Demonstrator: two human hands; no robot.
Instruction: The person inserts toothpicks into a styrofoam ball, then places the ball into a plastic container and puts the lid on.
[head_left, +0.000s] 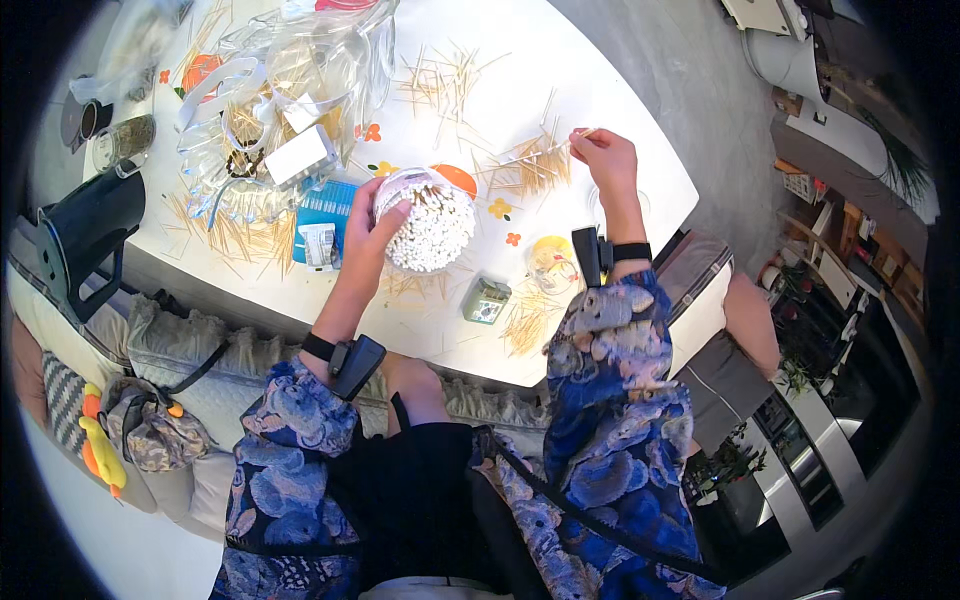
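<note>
My left hand (373, 229) grips the side of a clear round container of cotton swabs (431, 229), whose white tips face up, above the white table (600, 82). To the right, my right hand (606, 154) is raised with thumb and forefinger pinched on a thin stick (587, 132); whether it is a swab or a toothpick I cannot tell. Just left of that hand lies a pile of toothpicks (541, 171) with a few cotton swabs across it. Another loose pile of toothpicks (450, 82) is farther back.
Clear plastic bags (330, 60), a white box (301, 155) and a blue notebook-like item (322, 206) lie on the left. A small green box (487, 301) and a clear round container (553, 266) sit near the front edge. A dark pitcher (97, 232) stands at far left.
</note>
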